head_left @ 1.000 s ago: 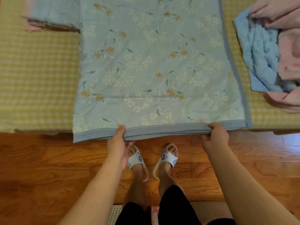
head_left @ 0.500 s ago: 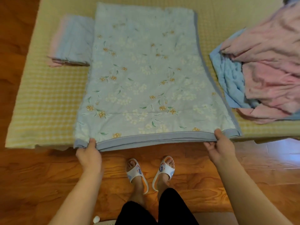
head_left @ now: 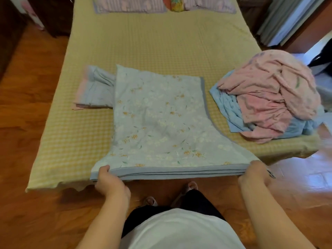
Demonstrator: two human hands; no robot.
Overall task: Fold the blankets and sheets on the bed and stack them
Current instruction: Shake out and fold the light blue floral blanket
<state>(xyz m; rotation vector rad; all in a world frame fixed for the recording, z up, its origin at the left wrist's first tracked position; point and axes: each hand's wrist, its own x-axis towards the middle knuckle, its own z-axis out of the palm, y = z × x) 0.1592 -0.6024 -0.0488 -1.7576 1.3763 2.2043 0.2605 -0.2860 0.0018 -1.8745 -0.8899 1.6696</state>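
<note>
Head view looks down on a person at the foot of a bed covered by a yellow checked sheet point(head_left: 152, 42). Both hands hold the near hem of a pale blue quilted blanket printed with small yellow and white flowers point(head_left: 158, 126), already doubled into several layers. The left hand point(head_left: 107, 180) has its fingers curled round the hem at the left corner, thumb on top; the right hand point(head_left: 255, 171) pinches the stacked edges at the right corner in the same way.

The main risk, as I judge it, is the layers slipping apart: the grip takes in several grey-bound edges at once, and if either hand loosens while the hem is carried forward, the lower layers could drop and spoil the fold. An uneven lift would also skew the edge, since the right side already bows outward. The far left part of the blanket overlaps a folded pale blue and pink sheet point(head_left: 95, 90), which could be dragged out of shape.

The blanket stretches straight ahead of both hands across the bed, its hem taut between them. Beyond the right hand, well apart, lies a crumpled heap of pink and light blue bedding point(head_left: 269, 97), not yet folded.
</note>
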